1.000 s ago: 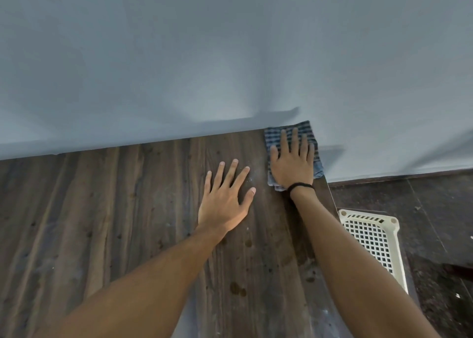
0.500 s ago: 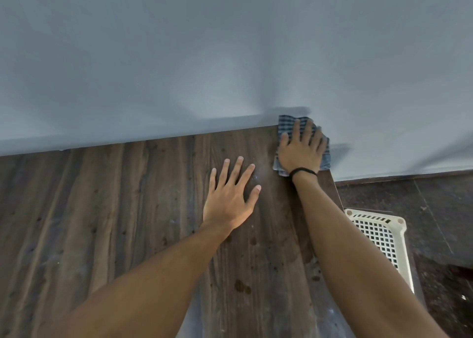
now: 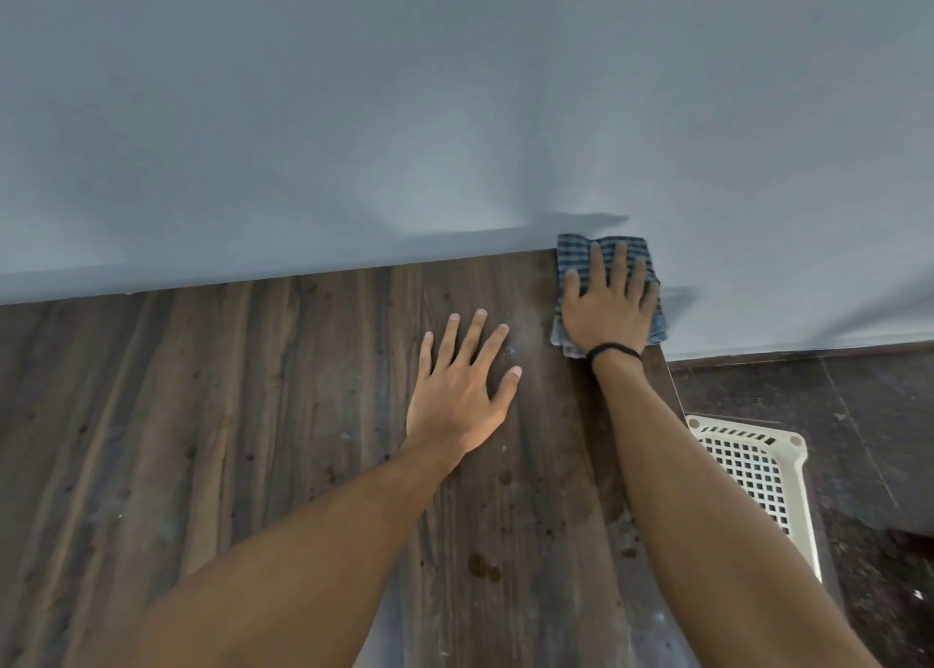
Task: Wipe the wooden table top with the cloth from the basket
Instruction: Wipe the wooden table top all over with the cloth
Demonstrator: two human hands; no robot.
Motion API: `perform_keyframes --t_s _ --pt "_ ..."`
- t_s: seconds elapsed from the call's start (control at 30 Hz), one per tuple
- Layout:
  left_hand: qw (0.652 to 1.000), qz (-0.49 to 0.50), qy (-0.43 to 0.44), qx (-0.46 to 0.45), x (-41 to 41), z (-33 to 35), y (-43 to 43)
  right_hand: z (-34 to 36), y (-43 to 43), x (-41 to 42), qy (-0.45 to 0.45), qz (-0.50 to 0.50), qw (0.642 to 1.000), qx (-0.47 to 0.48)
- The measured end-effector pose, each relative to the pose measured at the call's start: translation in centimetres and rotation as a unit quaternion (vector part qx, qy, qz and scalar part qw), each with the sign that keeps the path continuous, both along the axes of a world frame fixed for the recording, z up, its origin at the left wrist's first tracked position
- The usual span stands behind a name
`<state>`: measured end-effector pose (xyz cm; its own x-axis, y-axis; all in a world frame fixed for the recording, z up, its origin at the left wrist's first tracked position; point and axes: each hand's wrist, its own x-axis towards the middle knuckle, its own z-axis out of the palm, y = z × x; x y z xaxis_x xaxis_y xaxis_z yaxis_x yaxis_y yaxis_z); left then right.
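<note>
The dark wooden tabletop (image 3: 202,414) meets a pale wall (image 3: 404,111). The checked cloth (image 3: 573,258) lies in its far right corner under your right hand (image 3: 609,308) — fingers straight, pressing, no closed grip. Your left hand (image 3: 457,404) rests flat beside it, fingers spread. Stains show nearer you, so most of the wiping looks left. Wall ahead, edge at right above the basket (image 3: 798,465) — open room lies leftward.

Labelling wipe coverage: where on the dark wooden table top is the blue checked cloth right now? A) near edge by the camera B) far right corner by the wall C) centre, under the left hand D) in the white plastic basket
B: the right hand presses the blue checked cloth flat at the far right corner of the dark wooden table top, against the grey wall.
</note>
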<state>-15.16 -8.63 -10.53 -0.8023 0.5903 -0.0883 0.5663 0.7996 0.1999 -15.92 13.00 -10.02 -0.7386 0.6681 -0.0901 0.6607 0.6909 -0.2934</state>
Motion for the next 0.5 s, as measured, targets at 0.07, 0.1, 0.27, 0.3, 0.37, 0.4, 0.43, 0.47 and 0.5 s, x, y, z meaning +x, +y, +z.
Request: perform_keyframes --t_s 0.07,0.1,0.27,0.3,0.37,0.4,0.43,0.47,0.5 --pt "1.0 0.001 0.0 -0.001 0.0 0.0 -0.1 0.0 -1.2 -0.6 -0.017 0.029 0.999 0.006" --pt "1.0 0.0 0.001 0.003 0.1 0.0 -0.1 -0.2 -1.6 -0.3 -0.012 0.084 0.996 0.017" --pt "1.0 -0.002 0.009 0.009 0.0 -0.2 -0.1 0.4 0.8 0.6 -0.005 0.003 1.0 -0.004" --pt "1.0 -0.001 0.008 0.006 0.0 -0.2 -0.2 0.2 -0.1 0.7 -0.006 0.01 1.0 -0.002" --pt "1.0 0.0 0.004 0.009 0.1 -0.2 -0.3 -0.5 -1.9 1.9 0.005 0.119 0.993 0.025" --pt "1.0 0.0 0.004 0.013 0.1 -0.2 -0.2 -0.6 -1.7 2.8 0.013 0.157 0.987 0.024" --pt "1.0 0.0 0.003 0.015 0.1 -0.2 -0.1 -0.6 -0.9 3.6 0.009 0.152 0.988 0.023" --pt "1.0 0.0 0.002 0.017 0.1 -0.1 0.0 -0.5 0.0 3.9 0.002 0.103 0.994 0.02" --pt "1.0 -0.001 0.002 0.017 0.0 -0.2 0.0 -0.1 0.4 3.9 -0.003 0.04 0.999 0.009"
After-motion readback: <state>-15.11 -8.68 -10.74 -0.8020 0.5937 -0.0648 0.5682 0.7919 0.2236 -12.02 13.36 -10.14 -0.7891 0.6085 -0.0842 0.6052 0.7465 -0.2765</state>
